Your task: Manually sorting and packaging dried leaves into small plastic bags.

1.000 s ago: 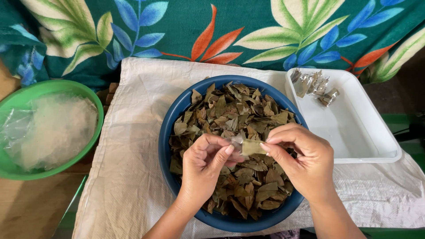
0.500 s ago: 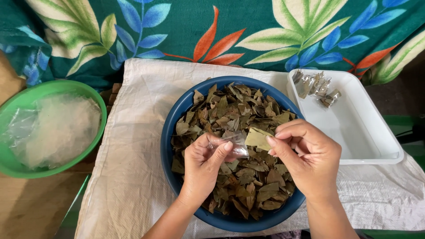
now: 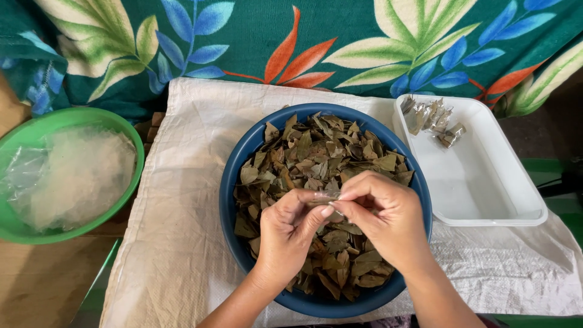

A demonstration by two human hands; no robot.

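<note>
Head view: left hand (image 3: 290, 234) and right hand (image 3: 384, 220) pinch small clear packet (image 3: 322, 197) between fingertips above blue bowl (image 3: 234, 182) of dried leaves (image 3: 316, 152); filling or folding step likely; next move needs firm 2-handed pinch; white tray (image 3: 486, 182) alongside

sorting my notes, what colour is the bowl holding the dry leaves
Dark blue bowl, filled with brownish-green leaves; clearest in the head view.

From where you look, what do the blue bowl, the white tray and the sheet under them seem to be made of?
The blue bowl looks like moulded plastic: even colour, smooth rim with a dull sheen. The white tray also seems plastic, with glossy walls and rounded corners. The white sheet looks like woven sacking, probably plastic fibre: a fine grid weave and creases show. Both hands work above the bowl.
</note>
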